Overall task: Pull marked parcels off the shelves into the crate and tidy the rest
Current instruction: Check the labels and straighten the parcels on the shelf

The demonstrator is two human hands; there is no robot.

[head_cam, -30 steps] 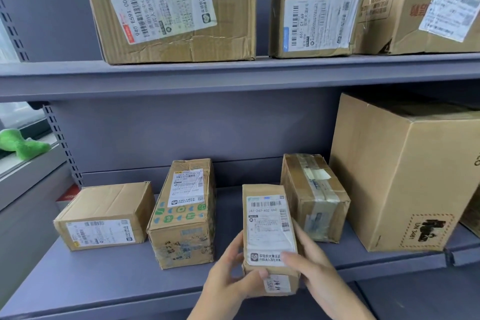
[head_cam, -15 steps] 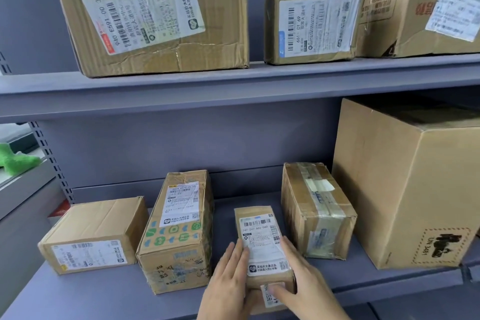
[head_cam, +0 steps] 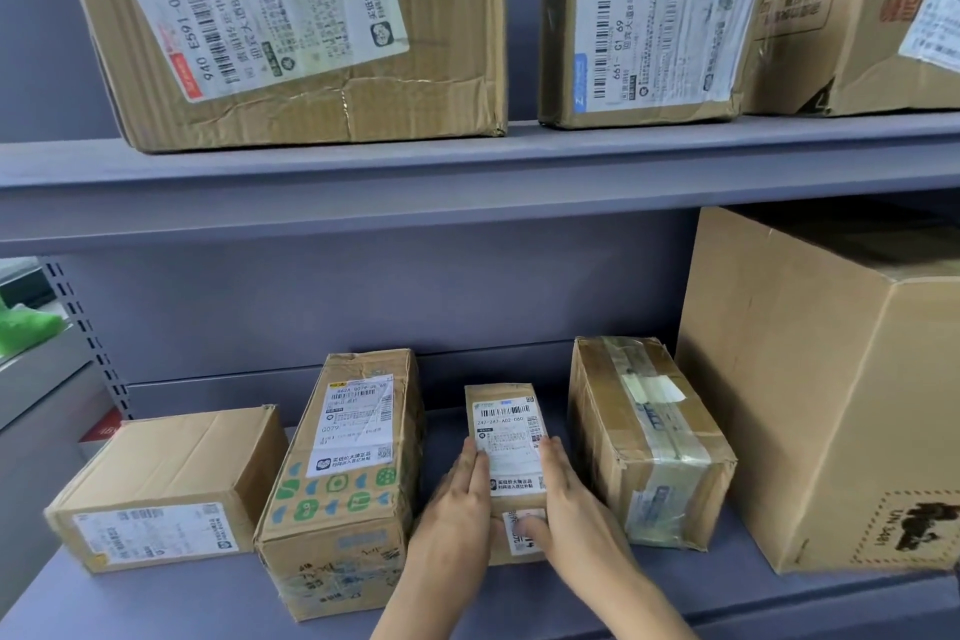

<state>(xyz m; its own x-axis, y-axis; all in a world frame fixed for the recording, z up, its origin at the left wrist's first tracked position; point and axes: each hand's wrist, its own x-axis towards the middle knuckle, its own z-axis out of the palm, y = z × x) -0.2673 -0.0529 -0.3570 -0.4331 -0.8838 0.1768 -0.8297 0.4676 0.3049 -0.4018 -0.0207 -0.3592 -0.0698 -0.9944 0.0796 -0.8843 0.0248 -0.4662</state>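
Brown parcels (head_cam: pixel 171 483) with white labels (head_cam: pixel 506 437) on grey-blue shelves (head_cam: pixel 467 172); 1 box (head_cam: pixel 343 483) has green and blue icons.

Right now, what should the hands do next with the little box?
Probably let go. The little box lies flat on the lower shelf between two bigger boxes, with the left hand and right hand pressing its sides.

Grey-blue metal shelving unit: upper shelf (head_cam: pixel 467 161) above lower shelf (head_cam: pixel 156 598), flat back panel (head_cam: pixel 363 296) between them. Left of the back panel, a perforated upright (head_cam: pixel 85 333); beyond it a blurred green object (head_cam: pixel 26 327). Lighting even.
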